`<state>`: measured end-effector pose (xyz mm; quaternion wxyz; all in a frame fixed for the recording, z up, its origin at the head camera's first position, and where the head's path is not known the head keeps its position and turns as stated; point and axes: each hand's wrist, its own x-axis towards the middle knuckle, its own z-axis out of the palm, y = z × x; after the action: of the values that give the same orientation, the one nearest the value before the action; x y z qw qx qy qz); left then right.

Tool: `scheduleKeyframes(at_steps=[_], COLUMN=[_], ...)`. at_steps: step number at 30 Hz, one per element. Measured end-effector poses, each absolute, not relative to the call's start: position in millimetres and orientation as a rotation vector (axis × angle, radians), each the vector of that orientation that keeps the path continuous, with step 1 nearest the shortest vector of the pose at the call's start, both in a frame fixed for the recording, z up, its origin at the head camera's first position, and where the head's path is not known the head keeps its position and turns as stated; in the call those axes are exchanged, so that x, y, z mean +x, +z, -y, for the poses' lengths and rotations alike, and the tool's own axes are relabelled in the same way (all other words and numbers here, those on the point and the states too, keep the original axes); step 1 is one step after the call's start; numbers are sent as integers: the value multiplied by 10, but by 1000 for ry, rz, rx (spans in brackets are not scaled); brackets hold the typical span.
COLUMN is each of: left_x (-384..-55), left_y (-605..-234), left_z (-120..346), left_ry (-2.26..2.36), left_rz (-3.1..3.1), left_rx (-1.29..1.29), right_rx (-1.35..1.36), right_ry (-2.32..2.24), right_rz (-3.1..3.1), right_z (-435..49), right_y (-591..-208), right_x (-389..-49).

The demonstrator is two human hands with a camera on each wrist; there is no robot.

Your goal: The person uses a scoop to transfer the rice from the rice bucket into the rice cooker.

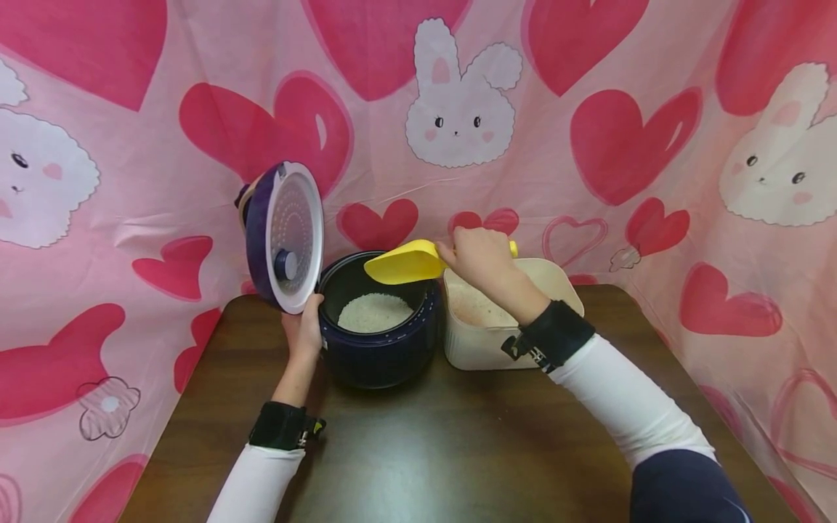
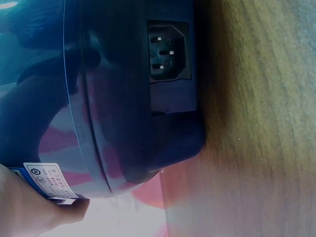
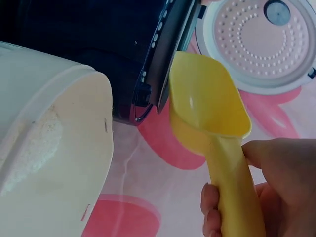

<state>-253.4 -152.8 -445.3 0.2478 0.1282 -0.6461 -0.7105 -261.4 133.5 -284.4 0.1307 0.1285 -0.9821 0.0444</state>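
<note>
A dark blue rice cooker (image 1: 379, 359) stands on the table with white rice (image 1: 375, 313) in its pot. Its lid (image 1: 296, 232) is raised, the white inner side facing right. My left hand (image 1: 303, 330) touches the cooker's left side below the lid; most of its fingers are hidden. In the left wrist view, part of that hand (image 2: 37, 210) lies by the label (image 2: 49, 178). My right hand (image 1: 484, 263) grips the handle of a yellow scoop (image 1: 405, 263) over the cooker's rim. The right wrist view shows no rice in the scoop's bowl (image 3: 207, 98).
An open cream bin (image 1: 484, 349) with rice (image 1: 474, 305) inside stands right of the cooker, under my right forearm. Behind the brown wooden table (image 1: 418, 450) hangs a pink cloth with hearts and rabbits. A power socket (image 2: 168, 52) shows low on the cooker.
</note>
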Motion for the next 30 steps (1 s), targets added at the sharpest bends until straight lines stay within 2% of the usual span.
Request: scheduleKeyframes(at_steps=[20,30], left_x=[-2560,-2551], left_y=[-4461,-4464], left_z=[1562,1559], left_ry=[-1918,-1932], left_rz=[1814,1817], left_rx=[338,357], right_rx=[419,303], right_ry=[1042,948], right_rz=[3097,3189], right_z=[-2206,-2665], right_y=[-3023,-3143], right_x=[-2795,-2715])
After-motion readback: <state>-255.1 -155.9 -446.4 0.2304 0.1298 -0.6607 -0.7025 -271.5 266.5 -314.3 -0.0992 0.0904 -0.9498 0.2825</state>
